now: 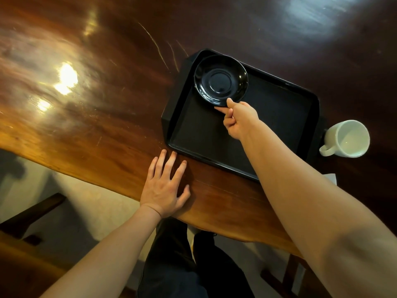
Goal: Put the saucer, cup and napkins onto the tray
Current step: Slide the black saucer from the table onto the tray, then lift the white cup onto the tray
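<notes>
A black saucer (220,79) is over the far left corner of the black tray (285,117); I cannot tell whether it rests on the tray or hangs just above it. My right hand (238,119) pinches the saucer's near rim between thumb and forefinger. My left hand (166,186) lies flat on the wooden table, fingers spread, just short of the tray's near left corner. A white cup (345,138) stands on the table right of the tray, its handle toward me. A corner of white napkins (332,178) shows behind my right forearm.
The glossy wooden table (96,93) stretches left and far of the tray, with bright light reflections. Its near edge runs diagonally below my left hand. Below it are my dark trousers (178,265), the floor and wooden furniture (32,214) at the left.
</notes>
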`<state>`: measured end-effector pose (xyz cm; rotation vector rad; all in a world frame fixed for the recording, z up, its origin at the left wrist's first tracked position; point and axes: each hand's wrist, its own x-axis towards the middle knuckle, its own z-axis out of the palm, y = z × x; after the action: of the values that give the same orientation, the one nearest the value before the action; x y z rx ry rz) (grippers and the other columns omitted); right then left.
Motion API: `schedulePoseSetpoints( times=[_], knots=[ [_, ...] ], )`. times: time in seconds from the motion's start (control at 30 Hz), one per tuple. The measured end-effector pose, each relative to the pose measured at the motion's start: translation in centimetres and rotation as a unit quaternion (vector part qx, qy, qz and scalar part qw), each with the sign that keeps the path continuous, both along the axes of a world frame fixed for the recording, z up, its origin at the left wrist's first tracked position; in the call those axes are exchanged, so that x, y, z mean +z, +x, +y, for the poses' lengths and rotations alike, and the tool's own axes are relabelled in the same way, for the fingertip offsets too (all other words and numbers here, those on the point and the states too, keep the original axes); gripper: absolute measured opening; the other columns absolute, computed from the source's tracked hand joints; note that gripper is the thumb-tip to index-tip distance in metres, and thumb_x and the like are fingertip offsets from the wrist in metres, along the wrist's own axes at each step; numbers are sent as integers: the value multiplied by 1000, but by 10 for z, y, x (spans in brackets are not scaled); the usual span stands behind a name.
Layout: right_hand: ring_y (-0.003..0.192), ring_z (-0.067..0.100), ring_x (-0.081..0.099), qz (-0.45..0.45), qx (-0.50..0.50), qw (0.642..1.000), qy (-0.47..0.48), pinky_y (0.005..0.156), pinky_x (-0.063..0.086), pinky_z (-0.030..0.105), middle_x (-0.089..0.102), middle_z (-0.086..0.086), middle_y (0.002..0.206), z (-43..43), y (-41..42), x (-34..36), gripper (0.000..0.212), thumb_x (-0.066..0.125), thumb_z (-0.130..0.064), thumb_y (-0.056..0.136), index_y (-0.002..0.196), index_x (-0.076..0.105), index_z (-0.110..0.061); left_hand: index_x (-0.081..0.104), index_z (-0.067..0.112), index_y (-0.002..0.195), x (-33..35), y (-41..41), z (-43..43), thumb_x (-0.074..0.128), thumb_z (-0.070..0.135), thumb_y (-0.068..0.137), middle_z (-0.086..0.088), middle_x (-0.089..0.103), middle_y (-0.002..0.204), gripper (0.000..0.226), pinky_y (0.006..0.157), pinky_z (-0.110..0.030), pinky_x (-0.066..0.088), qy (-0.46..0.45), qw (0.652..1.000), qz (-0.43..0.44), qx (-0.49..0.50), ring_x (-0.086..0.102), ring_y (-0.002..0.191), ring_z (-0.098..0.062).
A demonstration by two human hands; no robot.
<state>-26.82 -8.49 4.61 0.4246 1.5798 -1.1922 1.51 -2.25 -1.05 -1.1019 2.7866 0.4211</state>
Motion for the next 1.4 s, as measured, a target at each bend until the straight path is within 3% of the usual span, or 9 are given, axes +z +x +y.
schedulePoseSetpoints(
  times=[0.1,0.23,0.33,0.63,0.8,1.07,1.3,1.4],
  knots=[
    [34,3,44,-12,-5,1000,16,29,29,13,72,20,115,1,-2,1,37,57,-13,102,138,51,-11,44,22,147,1,-1,0,45,60,90,-16,35,157,68,122,-54,17,-1,1000,0,-2,23,150,-39],
    [37,3,44,-17,18,1000,15,32,31,12,68,19,127,8,0,12,26,56,-11,102,126,56,-2,42,22,147,1,-2,3,46,60,91,-16,35,158,68,122,-53,14,-1,1000,-5,3,22,150,-39],
    [44,3,41,-9,23,1000,7,33,33,10,67,17,130,21,-1,25,13,54,-10,103,116,54,-7,41,20,148,1,-2,6,44,60,92,-17,33,159,69,123,-54,12,-3,1000,-16,4,20,150,-41],
    [37,4,44,24,-6,999,30,34,38,12,70,13,108,118,-35,41,28,50,-18,104,130,52,-8,41,20,145,10,-53,66,45,68,84,-21,34,156,77,115,-71,16,24,997,-73,-22,23,146,-48],
    [47,5,46,57,-56,995,52,34,38,14,72,14,109,180,-71,48,20,52,-18,103,120,53,-8,41,19,144,8,-87,107,41,63,84,-21,34,154,74,114,-72,16,29,996,-60,-64,21,146,-48],
    [57,7,52,106,-98,986,81,39,43,16,74,12,112,250,-114,59,29,57,-23,102,127,58,-10,37,19,147,3,-140,153,53,61,85,-19,31,154,77,115,-73,9,24,997,-51,-55,15,148,-49],
    [69,11,60,102,-110,986,74,45,49,18,70,6,103,257,-126,50,21,63,-29,99,115,60,-15,36,19,148,2,-141,158,46,60,83,-19,28,155,78,116,-72,7,6,998,-45,-40,12,149,-49],
    [81,15,65,82,-124,987,61,53,53,22,69,7,112,251,-124,43,25,67,-30,96,117,61,-18,37,19,148,1,-142,158,46,60,83,-19,29,154,78,116,-71,7,-1,998,-51,-39,14,148,-49]
  ],
)
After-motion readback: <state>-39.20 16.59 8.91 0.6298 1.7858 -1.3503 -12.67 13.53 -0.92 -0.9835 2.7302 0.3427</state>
